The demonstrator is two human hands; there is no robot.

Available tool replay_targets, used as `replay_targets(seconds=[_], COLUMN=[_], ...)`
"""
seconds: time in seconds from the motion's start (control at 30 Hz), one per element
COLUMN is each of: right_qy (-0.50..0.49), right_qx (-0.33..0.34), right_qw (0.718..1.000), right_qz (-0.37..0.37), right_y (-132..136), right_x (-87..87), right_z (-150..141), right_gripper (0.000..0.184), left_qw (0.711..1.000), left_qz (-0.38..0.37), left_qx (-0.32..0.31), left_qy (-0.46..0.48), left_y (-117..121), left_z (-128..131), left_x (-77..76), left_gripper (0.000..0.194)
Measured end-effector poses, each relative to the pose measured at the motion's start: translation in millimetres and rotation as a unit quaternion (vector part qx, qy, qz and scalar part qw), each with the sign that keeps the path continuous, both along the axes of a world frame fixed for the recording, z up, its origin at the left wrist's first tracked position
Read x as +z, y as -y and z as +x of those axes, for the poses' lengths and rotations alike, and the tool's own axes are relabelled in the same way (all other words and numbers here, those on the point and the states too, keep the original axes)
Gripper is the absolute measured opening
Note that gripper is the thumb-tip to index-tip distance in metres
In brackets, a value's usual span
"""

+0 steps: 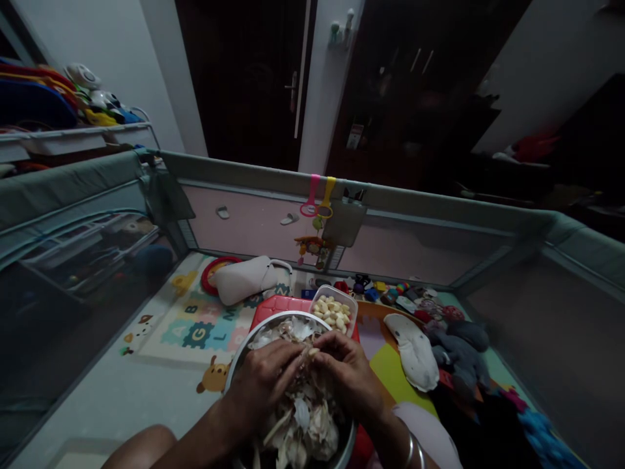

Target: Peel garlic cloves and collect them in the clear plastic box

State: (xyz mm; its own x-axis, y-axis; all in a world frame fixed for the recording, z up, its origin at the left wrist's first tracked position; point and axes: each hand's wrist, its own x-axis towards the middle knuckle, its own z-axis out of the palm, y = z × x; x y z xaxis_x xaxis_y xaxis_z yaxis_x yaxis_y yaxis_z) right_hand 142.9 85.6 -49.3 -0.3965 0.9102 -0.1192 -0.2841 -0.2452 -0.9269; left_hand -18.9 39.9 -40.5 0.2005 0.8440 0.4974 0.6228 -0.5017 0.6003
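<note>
Over the metal bowl [291, 314], nearer its far edge, with the garlic clove [313, 352] pinched in the right hand [350, 373] and the hold of the left hand [266, 373] unclear, peel gently, catching papery husks [301, 413] inside.

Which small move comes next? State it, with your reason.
Probably strip any remaining skin from the clove in the right hand: the left hand is close beside it, loose skins lie below, and the tub beyond holds peeled cloves.
</note>
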Motion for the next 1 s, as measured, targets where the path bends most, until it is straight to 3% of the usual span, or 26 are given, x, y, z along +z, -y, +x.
replay_targets(seconds=[0.33,0.5,0.77,1.0], right_qy=[0.091,0.107,0.107,0.144], right_qx=[-0.01,-0.013,-0.014,-0.039], right_qw=[0.993,0.983,0.981,0.955], right_qz=[0.079,0.146,0.162,0.255], right_y=[-0.9,0.0,-0.5,-0.5], right_x=[-4.9,-4.7,-1.5,-5.2], right_z=[3.5,5.5,6.4,7.8], right_gripper=[0.014,0.009,0.01,0.02], left_qw=[0.999,1.0,1.0,1.0], left_qz=[0.041,0.016,-0.003,0.015], left_qx=[-0.023,-0.007,-0.009,-0.025], left_qy=[-0.018,-0.026,0.015,-0.009], left_y=[-1.2,0.3,-3.0,-2.6], left_z=[-0.1,2.5,3.8,1.3], left_x=[-1.8,-0.3,3.4,-1.3], left_gripper=[0.017,0.017,0.015,0.016])
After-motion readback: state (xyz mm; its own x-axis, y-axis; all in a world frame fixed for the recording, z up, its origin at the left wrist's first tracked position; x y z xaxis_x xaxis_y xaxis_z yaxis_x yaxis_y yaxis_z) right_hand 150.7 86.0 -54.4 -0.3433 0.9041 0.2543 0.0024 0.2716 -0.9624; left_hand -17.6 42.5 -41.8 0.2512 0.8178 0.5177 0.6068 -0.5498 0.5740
